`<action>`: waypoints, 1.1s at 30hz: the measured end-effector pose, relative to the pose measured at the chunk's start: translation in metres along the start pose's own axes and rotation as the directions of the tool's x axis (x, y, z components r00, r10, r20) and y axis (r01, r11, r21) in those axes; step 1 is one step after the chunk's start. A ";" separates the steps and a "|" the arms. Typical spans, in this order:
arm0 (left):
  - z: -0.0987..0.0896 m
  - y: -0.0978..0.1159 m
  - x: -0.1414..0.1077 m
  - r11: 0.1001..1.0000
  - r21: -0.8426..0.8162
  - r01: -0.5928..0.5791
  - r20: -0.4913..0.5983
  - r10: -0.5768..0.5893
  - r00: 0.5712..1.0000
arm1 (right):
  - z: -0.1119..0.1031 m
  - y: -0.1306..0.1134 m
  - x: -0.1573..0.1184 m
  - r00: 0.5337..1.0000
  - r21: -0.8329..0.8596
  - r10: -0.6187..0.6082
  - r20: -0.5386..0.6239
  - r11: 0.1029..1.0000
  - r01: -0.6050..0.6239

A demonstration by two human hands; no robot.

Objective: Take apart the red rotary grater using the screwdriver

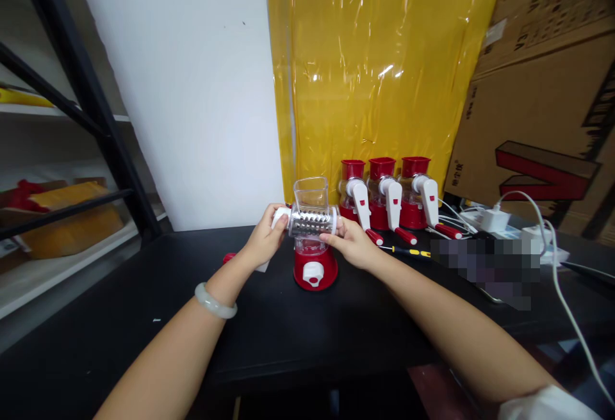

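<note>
A rotary grater (314, 247) stands upright on the black table in front of me, with a red base, a white knob low on its front and a clear hopper (311, 193) on top. The perforated metal drum (313, 221) lies sideways inside its clear housing. My left hand (268, 235) is closed around the white crank handle (280, 218) at the drum's left end; the crank's red grip (229, 257) shows beyond my wrist. At the right end, my right hand (354, 242) pinches the drum's rim, its thumb across the front. My right fingertips behind the drum are hidden.
Several similar red graters (383, 193) stand behind on the right. A yellow-black screwdriver (410, 252), a blurred-out item (485, 266), white chargers (496, 218) and cables lie right. A large cardboard box (538, 106) leans there. Left is a shelf rack (100, 145).
</note>
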State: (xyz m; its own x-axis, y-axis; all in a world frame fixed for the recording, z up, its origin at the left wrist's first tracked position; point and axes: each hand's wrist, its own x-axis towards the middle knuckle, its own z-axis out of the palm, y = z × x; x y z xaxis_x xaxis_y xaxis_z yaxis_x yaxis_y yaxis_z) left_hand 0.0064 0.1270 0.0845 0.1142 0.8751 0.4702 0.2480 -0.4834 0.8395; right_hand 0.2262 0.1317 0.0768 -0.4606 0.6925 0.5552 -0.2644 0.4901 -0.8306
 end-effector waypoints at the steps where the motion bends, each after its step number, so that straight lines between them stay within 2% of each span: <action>1: 0.001 0.000 0.001 1.000 -0.025 0.001 0.009 -0.001 1.000 | -0.001 0.001 0.000 1.000 0.002 -0.002 -0.004 1.000 0.002; 6: 0.010 -0.004 0.002 0.991 -0.129 0.030 -0.028 -0.034 0.999 | -0.003 0.006 -0.001 0.999 0.017 -0.014 -0.029 1.000 0.015; 10: 0.012 -0.005 0.001 0.991 -0.136 0.014 -0.076 -0.024 0.997 | -0.004 0.007 -0.002 1.000 0.005 -0.002 -0.027 1.000 0.002; 16: 0.003 -0.002 0.003 0.997 -0.077 0.006 0.054 -0.002 0.999 | -0.003 0.007 -0.004 0.999 0.008 0.005 -0.052 1.000 -0.004; 23: 0.009 -0.009 0.004 0.996 -0.084 -0.024 -0.075 0.018 0.997 | -0.001 0.008 -0.004 0.997 -0.017 0.003 -0.077 1.000 -0.004; 27: 0.003 -0.003 0.005 0.997 -0.078 0.005 0.046 -0.001 0.999 | -0.001 0.007 -0.004 0.998 -0.024 -0.003 -0.061 1.000 0.002; 29: 0.001 -0.001 0.005 0.997 -0.073 0.000 0.063 0.004 0.998 | -0.001 0.008 -0.003 0.998 -0.014 -0.002 -0.064 1.000 0.001; 33: 0.005 -0.004 0.007 0.997 -0.071 -0.006 -0.024 0.005 1.000 | -0.001 0.010 -0.002 0.996 -0.016 -0.006 -0.087 1.000 0.005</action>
State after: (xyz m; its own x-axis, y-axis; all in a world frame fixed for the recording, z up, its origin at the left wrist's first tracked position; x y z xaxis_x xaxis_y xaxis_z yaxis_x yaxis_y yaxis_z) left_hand 0.0109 0.1353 0.0832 0.0920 0.8722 0.4805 0.1782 -0.4892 0.8538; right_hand 0.2254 0.1354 0.0678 -0.3836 0.7328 0.5620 -0.2534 0.5017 -0.8271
